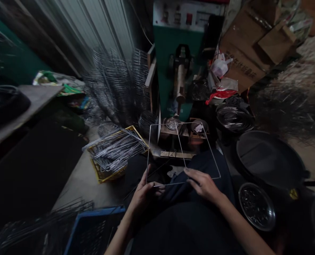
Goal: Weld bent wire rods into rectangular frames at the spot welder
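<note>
Both my hands hold a thin square wire frame (210, 150) flat above my lap, with one wire crossing its middle. My left hand (144, 193) is closed on the frame's near left corner. My right hand (203, 184) pinches the near edge where the crossing wire meets it. The frame's far edge reaches to a small wooden block stand (173, 136) at the foot of a green machine (178, 53).
A yellow crate (106, 173) of straight wire pieces lies to the left. Stacked wire frames (120, 85) lean behind it. A blue crate (93, 226) is at bottom left. On the right are a big black pan (269, 159), a metal bowl (257, 205) and wire coils (234, 118). Cardboard boxes (253, 42) are piled at the back.
</note>
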### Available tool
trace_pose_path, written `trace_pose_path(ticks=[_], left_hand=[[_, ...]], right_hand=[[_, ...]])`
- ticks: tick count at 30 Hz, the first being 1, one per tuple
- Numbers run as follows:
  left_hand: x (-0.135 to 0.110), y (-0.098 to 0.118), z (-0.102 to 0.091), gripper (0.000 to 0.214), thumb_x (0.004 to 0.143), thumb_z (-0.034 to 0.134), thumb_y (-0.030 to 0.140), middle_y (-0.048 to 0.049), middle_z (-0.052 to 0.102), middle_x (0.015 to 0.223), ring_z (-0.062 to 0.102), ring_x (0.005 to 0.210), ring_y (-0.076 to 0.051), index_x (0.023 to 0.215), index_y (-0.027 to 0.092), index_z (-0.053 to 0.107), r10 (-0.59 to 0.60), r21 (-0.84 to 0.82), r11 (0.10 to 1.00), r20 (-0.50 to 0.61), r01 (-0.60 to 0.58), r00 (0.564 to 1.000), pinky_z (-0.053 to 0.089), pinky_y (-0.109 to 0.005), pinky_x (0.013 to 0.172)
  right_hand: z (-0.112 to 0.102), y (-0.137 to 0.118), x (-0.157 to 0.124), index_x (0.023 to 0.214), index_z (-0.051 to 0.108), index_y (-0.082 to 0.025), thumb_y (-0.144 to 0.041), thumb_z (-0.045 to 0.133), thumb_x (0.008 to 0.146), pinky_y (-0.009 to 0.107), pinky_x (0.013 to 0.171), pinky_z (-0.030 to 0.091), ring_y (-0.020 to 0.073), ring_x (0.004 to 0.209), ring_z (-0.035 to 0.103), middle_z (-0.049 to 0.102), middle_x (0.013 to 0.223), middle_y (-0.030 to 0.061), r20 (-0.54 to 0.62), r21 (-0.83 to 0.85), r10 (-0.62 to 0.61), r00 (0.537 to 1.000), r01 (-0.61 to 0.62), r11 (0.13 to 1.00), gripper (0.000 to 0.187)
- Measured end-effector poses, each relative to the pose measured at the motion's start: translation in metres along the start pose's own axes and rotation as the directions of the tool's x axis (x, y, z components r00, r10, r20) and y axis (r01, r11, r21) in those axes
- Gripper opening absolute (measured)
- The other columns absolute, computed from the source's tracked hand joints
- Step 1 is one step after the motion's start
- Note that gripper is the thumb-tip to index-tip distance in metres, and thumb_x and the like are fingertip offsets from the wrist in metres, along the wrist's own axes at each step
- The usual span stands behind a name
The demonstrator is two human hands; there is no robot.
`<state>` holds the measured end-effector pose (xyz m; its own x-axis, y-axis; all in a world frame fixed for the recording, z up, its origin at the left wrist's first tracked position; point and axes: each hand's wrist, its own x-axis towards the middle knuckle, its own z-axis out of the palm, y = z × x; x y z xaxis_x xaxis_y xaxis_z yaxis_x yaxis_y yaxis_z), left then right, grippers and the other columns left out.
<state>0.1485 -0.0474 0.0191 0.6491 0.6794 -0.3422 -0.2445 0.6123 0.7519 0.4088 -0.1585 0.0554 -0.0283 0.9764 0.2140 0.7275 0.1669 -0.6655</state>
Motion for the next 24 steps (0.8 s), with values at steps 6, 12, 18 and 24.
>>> trace_pose_path(ticks=[6,12,18,24], left_hand=[[-0.014,0.002,0.006,0.091,0.087,0.058,0.026,-0.0148,0.075,0.084,0.072,0.074,-0.027,0.154,0.023,-0.003,0.052,-0.008,0.999,-0.007,-0.052,0.999,0.051,-0.03,0.062],[-0.019,0.003,0.015,0.087,0.088,0.055,0.023,-0.0129,0.075,0.081,0.07,0.072,-0.025,0.154,0.023,-0.002,0.056,-0.038,0.998,-0.033,-0.057,0.998,0.05,-0.03,0.062],[-0.014,0.006,0.018,0.093,0.087,0.057,0.023,-0.0119,0.074,0.081,0.069,0.069,-0.024,0.153,0.023,-0.007,0.057,-0.071,0.996,0.003,-0.056,0.998,0.05,-0.029,0.061],[-0.012,0.009,0.021,0.095,0.086,0.056,0.023,-0.0112,0.074,0.08,0.068,0.067,-0.023,0.153,0.021,-0.011,0.067,-0.069,0.995,0.005,-0.066,0.998,0.05,-0.03,0.061]], right_hand=[[0.008,0.0,0.0,0.14,0.05,-0.022,-0.02,0.052,0.094,0.034,0.1,0.051,0.0195,0.119,0.059,0.061,0.131,0.0077,0.07,-0.071,-0.093,0.993,0.098,0.993,0.046],[-0.002,-0.007,-0.006,0.139,0.048,-0.021,-0.021,0.054,0.093,0.031,0.098,0.053,0.0183,0.117,0.06,0.062,0.13,0.0073,0.094,-0.134,-0.146,0.985,0.158,0.978,0.046],[-0.005,-0.005,-0.007,0.138,0.049,-0.021,-0.021,0.053,0.094,0.03,0.095,0.054,0.0183,0.115,0.062,0.063,0.128,0.0078,0.097,-0.185,-0.159,0.983,0.174,0.967,0.044],[-0.008,-0.002,-0.006,0.137,0.051,-0.021,-0.021,0.054,0.094,0.029,0.094,0.054,0.0178,0.114,0.063,0.064,0.127,0.0073,0.083,-0.187,-0.17,0.982,0.183,0.965,0.043]])
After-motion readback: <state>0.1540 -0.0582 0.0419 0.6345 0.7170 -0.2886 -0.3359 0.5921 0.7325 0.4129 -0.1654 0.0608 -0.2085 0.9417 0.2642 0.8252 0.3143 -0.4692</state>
